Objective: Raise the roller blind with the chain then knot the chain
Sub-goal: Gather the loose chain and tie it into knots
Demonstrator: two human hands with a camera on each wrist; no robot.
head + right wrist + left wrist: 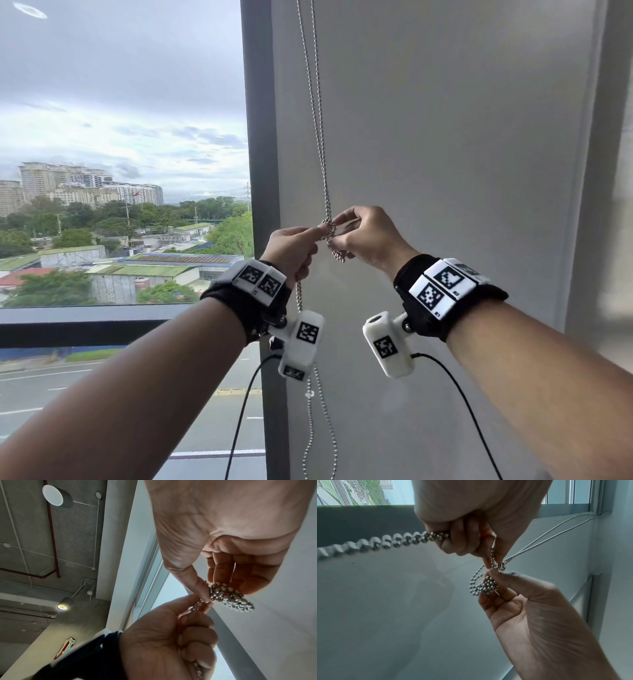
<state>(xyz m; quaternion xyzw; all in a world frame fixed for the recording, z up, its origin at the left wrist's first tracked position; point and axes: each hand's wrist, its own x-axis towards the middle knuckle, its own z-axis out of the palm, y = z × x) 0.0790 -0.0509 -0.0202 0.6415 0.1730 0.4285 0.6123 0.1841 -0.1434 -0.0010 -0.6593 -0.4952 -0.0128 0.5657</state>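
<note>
A silver bead chain (pixel 320 137) hangs doubled in front of the white wall panel (pixel 445 137) beside the window. At hand height it bunches into a small loop and knot (pixel 330 231). My left hand (pixel 294 250) grips the chain in its curled fingers and pinches it just below the knot (pixel 498 565). My right hand (pixel 363 236) pinches the bunched loop (pixel 483 586) between thumb and fingers, seen close in the right wrist view (pixel 229 595). Below the hands the chain (pixel 318 428) dangles free. The blind itself is out of the head view.
A dark window frame post (pixel 260 154) stands left of the chain, with the glass (pixel 120 137) and a city view beyond. A dark sill rail (pixel 85 325) crosses below. Black cables (pixel 239 428) hang from the wrist cameras.
</note>
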